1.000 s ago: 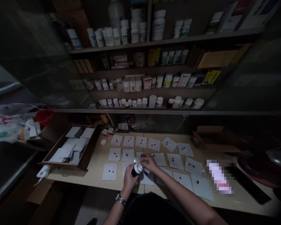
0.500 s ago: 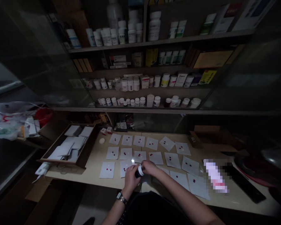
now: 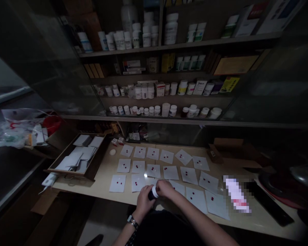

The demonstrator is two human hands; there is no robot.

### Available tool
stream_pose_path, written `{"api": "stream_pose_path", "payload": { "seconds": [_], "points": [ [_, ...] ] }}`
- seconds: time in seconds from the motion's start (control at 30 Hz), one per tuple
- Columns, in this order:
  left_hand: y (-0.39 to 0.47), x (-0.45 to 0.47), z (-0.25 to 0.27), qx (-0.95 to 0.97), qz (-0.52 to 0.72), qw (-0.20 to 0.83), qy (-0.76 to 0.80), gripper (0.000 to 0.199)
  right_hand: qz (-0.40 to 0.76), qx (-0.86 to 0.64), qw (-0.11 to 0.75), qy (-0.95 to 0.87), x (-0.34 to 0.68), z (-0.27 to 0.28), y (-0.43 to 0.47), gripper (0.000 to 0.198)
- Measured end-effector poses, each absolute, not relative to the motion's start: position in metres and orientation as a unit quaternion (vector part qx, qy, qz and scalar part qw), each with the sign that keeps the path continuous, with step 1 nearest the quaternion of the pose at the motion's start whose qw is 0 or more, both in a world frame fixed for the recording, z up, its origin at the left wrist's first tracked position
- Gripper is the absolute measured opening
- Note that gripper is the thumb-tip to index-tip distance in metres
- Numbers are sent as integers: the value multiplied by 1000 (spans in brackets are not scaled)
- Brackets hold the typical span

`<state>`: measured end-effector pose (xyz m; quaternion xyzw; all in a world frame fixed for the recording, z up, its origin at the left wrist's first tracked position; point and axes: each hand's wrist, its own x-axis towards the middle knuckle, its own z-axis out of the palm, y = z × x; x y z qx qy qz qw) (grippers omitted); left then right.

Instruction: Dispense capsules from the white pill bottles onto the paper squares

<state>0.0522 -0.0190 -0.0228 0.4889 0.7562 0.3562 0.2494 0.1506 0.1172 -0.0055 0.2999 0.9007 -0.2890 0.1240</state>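
Observation:
My left hand (image 3: 144, 199), a watch on its wrist, is wrapped round a dark bottle (image 3: 151, 195) with a white top end (image 3: 154, 191). The bottle lies tilted toward my right hand (image 3: 164, 188), whose fingers are curled closed right at that white end. What those fingers hold, if anything, is hidden. Beyond my hands, white paper squares (image 3: 117, 187) lie in three rows on the table, most bearing small red tablets (image 3: 186, 173). Some squares also carry pale tablets (image 3: 180, 172). My forearm and right hand partly cover the nearest row.
A round white lid (image 3: 112, 152) and two small boxes (image 3: 117, 141) are at the back left. An open drawer (image 3: 92, 178) holds stacked white paper. To the right lie a black phone-like slab (image 3: 270, 205) and a cardboard box (image 3: 231, 150). Shelves (image 3: 143, 119) of medicine bottles rise behind.
Both hands and the bottle have shifted slightly down toward me, baring more of the squares in the nearest row. The view has also moved a little.

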Motion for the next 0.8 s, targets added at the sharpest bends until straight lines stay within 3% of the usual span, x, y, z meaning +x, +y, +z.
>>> {"api": "stream_pose_path", "payload": {
  "seconds": [0.07,0.33,0.6,0.67,0.8],
  "points": [
    [-21,53,-23,487,356,251,757,62,-274,313,133,900,150,-2,115,17],
    [-22,47,-17,485,371,238,755,63,-345,298,6,890,156,-11,99,21],
    [-22,46,-26,456,395,199,772,61,-413,329,-188,828,164,-16,105,20],
    [-23,44,-28,439,396,184,785,59,-379,372,-160,832,167,-19,114,21],
    [-26,42,-31,422,395,173,797,58,-313,369,3,875,167,-29,121,22]
  ]
}}
